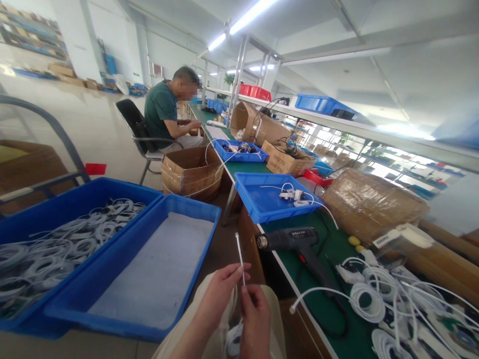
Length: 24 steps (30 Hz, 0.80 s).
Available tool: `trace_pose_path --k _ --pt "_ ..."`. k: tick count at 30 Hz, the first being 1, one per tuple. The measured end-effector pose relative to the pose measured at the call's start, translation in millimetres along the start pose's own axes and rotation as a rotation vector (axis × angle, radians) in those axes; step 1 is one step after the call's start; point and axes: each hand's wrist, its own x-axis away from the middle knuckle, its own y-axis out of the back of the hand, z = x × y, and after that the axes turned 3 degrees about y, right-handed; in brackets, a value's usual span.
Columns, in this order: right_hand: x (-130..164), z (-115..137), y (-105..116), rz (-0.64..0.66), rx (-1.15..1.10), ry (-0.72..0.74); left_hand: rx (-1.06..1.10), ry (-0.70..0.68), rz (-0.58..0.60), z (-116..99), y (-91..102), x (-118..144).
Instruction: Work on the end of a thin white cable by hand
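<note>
A thin white cable end [239, 257] stood upright above the lap, pinched between the left hand [220, 291] and the right hand [255, 311]; both grips were closed on it. Two blue plastic bins stood on the left: one [41, 219] full of coiled cables, one [187, 219] with only a grey liner. One black heat gun [295, 240] lay on the green surface [337, 249], so much work seemed to remain.
</note>
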Motion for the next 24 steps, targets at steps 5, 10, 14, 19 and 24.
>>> trace_pose_path --k 5,10,14,19,24 --pt "-3 3 -1 0.029 0.027 -0.009 -0.007 -0.003 -0.002 -2 -0.6 0" --pt "-2 6 2 0.015 0.019 0.018 -0.015 0.001 0.009 2 2.4 3" --pt "-1 6 13 0.136 0.114 0.022 0.098 -0.004 -0.091 0 5.1 9" --pt "8 5 24 0.125 0.162 0.138 0.302 0.022 -0.165 -8 3.5 22" --pt "20 12 29 0.132 0.105 0.177 0.294 -0.015 -0.154 -15 0.3 35"
